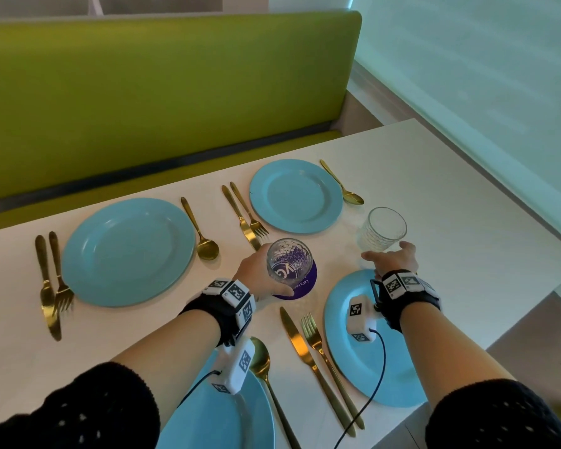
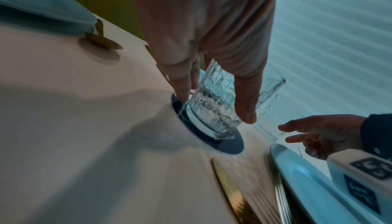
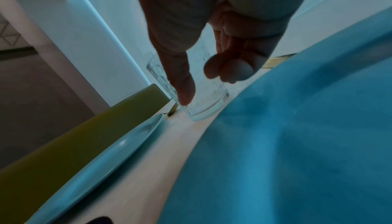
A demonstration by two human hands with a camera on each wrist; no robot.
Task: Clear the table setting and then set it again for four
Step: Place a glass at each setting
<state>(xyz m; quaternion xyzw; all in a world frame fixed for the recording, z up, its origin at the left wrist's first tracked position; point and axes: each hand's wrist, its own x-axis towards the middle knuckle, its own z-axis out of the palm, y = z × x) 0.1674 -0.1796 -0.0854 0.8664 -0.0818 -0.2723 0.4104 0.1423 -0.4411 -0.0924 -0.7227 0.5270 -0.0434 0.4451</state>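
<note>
My left hand [image 1: 268, 270] grips a cut-glass tumbler [image 1: 289, 260] on a purple coaster [image 1: 306, 286] at the table's middle. In the left wrist view the thumb and fingers [image 2: 182, 93] wrap this tumbler [image 2: 212, 101], which leans slightly on the coaster [image 2: 231, 145]. My right hand [image 1: 386, 252] is at the base of a second clear glass [image 1: 382, 228], with thumb and fingers spread either side of it. In the right wrist view the thumb lies across that glass [image 3: 207, 108]; a firm hold does not show.
Blue plates lie on the white table [image 1: 450, 205]: far left [image 1: 127, 251], far right [image 1: 295, 196], near right [image 1: 347, 361] and near left [image 1: 221, 416]. Gold knives, forks and spoons [image 1: 204, 247] lie beside them. A green bench [image 1: 162, 92] runs behind. The table's right edge drops off.
</note>
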